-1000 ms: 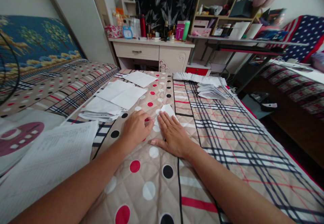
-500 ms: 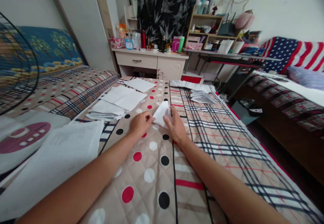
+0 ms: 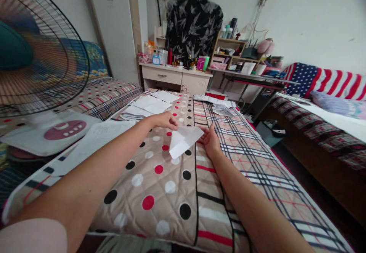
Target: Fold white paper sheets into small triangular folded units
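Observation:
A folded sheet of white paper (image 3: 185,140) lies at a slant between my hands, over the dotted bedspread. At its upper left corner, my left hand (image 3: 166,120) has its fingers curled in and pinches the edge. My right hand (image 3: 211,141) grips the right corner between thumb and fingers; some of those fingers are hidden behind the paper. Past my left hand is a stack of white sheets (image 3: 148,105). Folded papers (image 3: 223,110) are piled on the plaid side, near a flat white strip (image 3: 210,99) of paper.
A fan (image 3: 42,55) stands at the left, its base beside printed pages (image 3: 98,133). Beyond the bed is a white dresser (image 3: 162,77) crowded with bottles. A bin (image 3: 268,133) sits on the floor at right, below another bed (image 3: 314,131).
The paper has turned, and its long point now faces down toward me. My left hand has moved to its top corner, my right hand to its right corner. The head view has shifted.

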`<action>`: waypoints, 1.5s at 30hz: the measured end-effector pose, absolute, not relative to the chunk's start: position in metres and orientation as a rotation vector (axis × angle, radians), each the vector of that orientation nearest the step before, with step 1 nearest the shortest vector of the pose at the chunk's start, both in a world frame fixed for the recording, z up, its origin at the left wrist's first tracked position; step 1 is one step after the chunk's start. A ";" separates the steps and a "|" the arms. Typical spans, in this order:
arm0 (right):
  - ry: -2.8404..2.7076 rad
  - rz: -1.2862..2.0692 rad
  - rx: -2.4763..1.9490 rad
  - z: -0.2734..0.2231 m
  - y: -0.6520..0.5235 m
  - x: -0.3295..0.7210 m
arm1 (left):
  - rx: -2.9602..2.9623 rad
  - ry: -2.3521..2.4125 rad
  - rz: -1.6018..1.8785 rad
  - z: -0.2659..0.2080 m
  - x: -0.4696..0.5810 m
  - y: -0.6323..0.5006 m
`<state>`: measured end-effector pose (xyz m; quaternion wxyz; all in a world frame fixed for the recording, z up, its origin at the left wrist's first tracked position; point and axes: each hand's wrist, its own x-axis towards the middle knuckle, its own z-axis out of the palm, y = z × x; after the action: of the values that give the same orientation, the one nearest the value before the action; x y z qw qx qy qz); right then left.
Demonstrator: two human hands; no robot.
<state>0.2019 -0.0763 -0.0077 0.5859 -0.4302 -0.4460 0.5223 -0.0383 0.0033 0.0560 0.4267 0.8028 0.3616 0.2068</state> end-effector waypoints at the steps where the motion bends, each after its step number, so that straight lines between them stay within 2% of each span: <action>1: -1.091 1.262 -0.994 -0.006 -0.080 0.205 | 2.032 0.876 0.450 0.057 -0.035 -0.001; 5: -1.416 1.282 -1.086 -0.002 -0.091 0.209 | 2.123 0.830 0.395 0.048 -0.013 -0.014; 13: -1.622 1.150 -1.234 -0.006 -0.084 0.211 | 2.200 0.913 0.868 0.011 0.014 -0.021; 20: -1.734 1.014 -1.307 -0.007 -0.079 0.216 | 2.288 0.984 0.811 -0.014 0.006 -0.024; 26: -1.816 0.791 -1.363 -0.008 -0.084 0.214 | 2.580 1.146 0.903 -0.007 0.005 -0.046; 30: -1.871 0.731 -1.270 -0.008 -0.090 0.219 | 2.961 1.003 0.765 -0.002 -0.010 -0.065; 36: -2.115 0.685 -1.029 0.001 -0.101 0.232 | 2.917 0.545 0.548 0.004 -0.032 -0.077; 41: -2.322 0.502 -0.915 0.006 -0.110 0.231 | 2.872 0.488 0.301 0.029 -0.033 -0.074; 45: -2.378 0.522 -0.880 0.006 -0.114 0.230 | 2.792 0.519 0.209 0.045 -0.029 -0.070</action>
<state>0.2302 -0.1144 0.0063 0.2730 -0.3271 -0.8836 0.1941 -0.0293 -0.0700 0.0447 0.1467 0.9699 0.1804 0.0727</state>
